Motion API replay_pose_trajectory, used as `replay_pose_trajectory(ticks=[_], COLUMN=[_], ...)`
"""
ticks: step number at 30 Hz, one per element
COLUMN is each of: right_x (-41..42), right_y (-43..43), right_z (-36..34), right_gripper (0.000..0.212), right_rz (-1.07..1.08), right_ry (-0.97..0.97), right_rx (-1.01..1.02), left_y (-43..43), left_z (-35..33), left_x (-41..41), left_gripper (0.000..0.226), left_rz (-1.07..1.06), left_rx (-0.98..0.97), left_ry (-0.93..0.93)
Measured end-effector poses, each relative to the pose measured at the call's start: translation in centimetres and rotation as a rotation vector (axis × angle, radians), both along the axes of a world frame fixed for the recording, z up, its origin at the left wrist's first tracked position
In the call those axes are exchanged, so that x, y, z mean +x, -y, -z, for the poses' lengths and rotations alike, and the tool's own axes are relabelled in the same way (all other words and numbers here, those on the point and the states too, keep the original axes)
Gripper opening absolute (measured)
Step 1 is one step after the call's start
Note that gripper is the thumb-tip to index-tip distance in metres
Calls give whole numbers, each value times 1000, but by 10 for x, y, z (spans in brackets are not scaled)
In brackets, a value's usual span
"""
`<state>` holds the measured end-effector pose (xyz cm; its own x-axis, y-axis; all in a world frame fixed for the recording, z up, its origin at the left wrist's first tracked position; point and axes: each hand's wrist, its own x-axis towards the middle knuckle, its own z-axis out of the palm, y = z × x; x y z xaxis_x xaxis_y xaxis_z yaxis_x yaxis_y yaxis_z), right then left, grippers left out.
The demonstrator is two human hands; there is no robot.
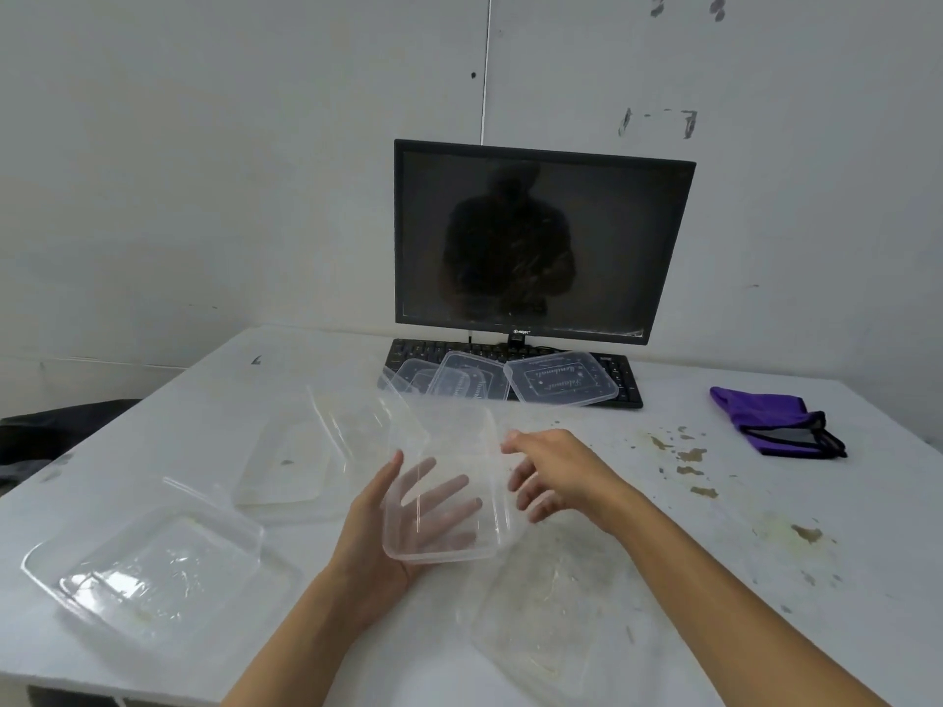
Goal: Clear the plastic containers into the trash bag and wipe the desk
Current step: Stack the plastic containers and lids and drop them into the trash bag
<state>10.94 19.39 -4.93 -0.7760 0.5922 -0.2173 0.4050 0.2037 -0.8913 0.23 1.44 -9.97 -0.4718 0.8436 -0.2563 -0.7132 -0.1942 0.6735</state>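
A: Left hand (368,551)?
B: Grips clear container (449,446) above desk (724,594), thumb on its wall, fingers beneath.
A: Right hand (559,469)?
B: Fingers loose, spread, at the container's right rim; holding nothing.

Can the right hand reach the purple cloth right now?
Probably yes: the right hand grips nothing, and only stained white desk lies between it and the crumpled purple fabric cloth.
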Motion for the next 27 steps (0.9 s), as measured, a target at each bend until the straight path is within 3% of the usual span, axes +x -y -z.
replay_pose_trajectory(ticks=[5,8,11,19,23,27], right_x=[-12,-24,-39,-70,-71,-70], right_y=[-62,-90,-106,-139,-145,-144], right_z=[17,23,29,50,56,53], right_gripper=[26,15,28,52,49,30], right_rz=[170,161,89,-12,-46,7], right_ry=[280,299,356,415,435,296], right_rx=[798,1065,1297,1433,1467,1519], left_y=[-16,-17,-15,-16,-16,-17], left_z=[1,5,11,14,16,14], left_x=[-5,-10,-10,-10,-11,-10], left_gripper=[66,63,58,56,53,55], left_rz=[-95,-125,-153,-166,-182,-198], left_rx=[-97,-81,-53,-63,-63,-54], left_ry=[-192,-190,-219,-306,-310,-312])
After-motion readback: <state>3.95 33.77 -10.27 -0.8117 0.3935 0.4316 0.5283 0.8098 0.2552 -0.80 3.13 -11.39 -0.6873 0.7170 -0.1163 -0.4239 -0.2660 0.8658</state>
